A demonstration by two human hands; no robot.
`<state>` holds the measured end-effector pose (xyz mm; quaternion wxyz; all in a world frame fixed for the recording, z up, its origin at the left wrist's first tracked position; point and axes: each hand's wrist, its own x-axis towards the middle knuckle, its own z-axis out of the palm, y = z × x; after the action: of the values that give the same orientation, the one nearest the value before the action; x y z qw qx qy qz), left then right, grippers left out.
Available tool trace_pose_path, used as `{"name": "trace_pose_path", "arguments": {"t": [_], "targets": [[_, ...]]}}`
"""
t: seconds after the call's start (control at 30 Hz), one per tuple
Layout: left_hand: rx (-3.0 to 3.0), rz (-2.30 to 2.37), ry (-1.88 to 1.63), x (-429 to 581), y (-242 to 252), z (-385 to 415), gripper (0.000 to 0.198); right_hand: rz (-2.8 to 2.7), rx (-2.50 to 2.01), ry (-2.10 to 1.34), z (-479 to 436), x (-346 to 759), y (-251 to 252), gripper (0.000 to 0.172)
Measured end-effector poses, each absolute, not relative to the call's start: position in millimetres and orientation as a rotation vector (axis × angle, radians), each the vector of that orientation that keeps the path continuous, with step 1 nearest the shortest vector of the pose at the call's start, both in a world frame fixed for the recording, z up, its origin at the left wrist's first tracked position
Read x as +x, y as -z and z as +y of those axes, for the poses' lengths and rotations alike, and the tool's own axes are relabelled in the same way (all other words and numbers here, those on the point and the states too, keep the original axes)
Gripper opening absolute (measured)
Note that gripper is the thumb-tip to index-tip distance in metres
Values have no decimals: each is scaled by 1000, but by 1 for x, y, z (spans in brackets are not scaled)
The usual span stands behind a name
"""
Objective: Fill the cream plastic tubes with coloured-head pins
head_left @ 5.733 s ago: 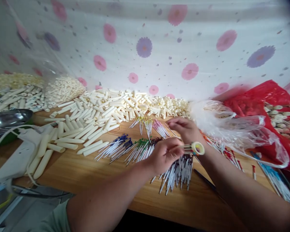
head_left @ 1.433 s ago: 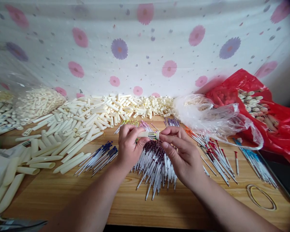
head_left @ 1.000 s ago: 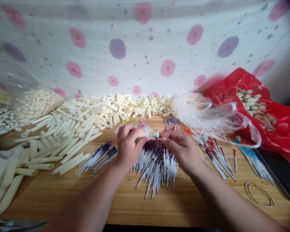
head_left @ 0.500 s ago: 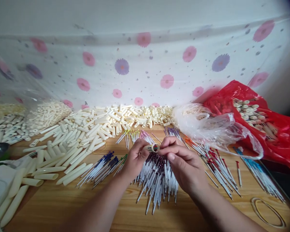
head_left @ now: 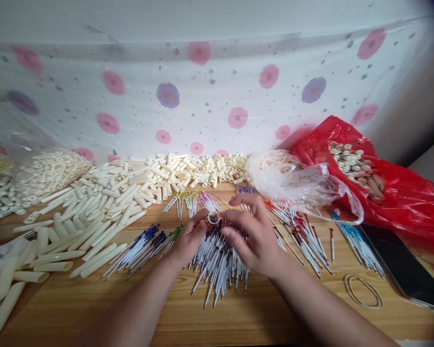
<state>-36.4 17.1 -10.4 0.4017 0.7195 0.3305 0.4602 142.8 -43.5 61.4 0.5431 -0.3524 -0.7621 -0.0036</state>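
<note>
My left hand [head_left: 190,237] grips a cream pen barrel [head_left: 213,219] with its open end turned toward me; coloured refill tips show inside it. My right hand [head_left: 251,232] hovers just right of that end, fingertips pinched close to it over a pile of dark-tipped refills [head_left: 219,260]. I cannot tell whether the right fingers hold a refill. Both hands are over the middle of the wooden table [head_left: 94,299].
Cream pen barrels [head_left: 104,202] and small cream caps [head_left: 217,168] are heaped at the back left. Blue refills [head_left: 139,246], red refills [head_left: 304,236] and teal refills [head_left: 358,243] lie in fans. A clear bag [head_left: 296,183], a red bag [head_left: 376,183], a rubber band [head_left: 361,290] sit right.
The barrel has turned from lying sideways between both hands to pointing its open end at me. My right hand has dropped closer over the dark-tipped pile. The view has shifted left.
</note>
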Motion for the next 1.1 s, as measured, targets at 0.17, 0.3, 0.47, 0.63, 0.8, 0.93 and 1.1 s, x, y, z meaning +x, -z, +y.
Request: {"name": "trace_pose_path", "arguments": {"t": [0.17, 0.3, 0.47, 0.63, 0.8, 0.93, 1.1], "targets": [[1628, 797, -1332, -41, 15, 30, 57, -1792, -1206, -56, 1, 182, -64, 15], [1665, 803, -1328, -46, 14, 35, 58, -2344, -1590, -286, 38, 191, -36, 22], [1682, 729, -1297, -49, 10, 32, 57, -2367, -1660, -265, 49, 182, -5, 25], [1824, 731, -1248, -52, -2, 30, 59, -2081, -1497, -219, 28, 187, -28, 14], [1948, 685, -1149, -52, -6, 28, 59, -1605, -749, -532, -25, 176, -67, 19], [1930, 685, -1090, -49, -5, 25, 57, -1675, -719, -404, -59, 164, -77, 37], [1960, 690, -1032, -46, -5, 24, 57, -1779, -752, -125, -68, 162, -73, 47]]}}
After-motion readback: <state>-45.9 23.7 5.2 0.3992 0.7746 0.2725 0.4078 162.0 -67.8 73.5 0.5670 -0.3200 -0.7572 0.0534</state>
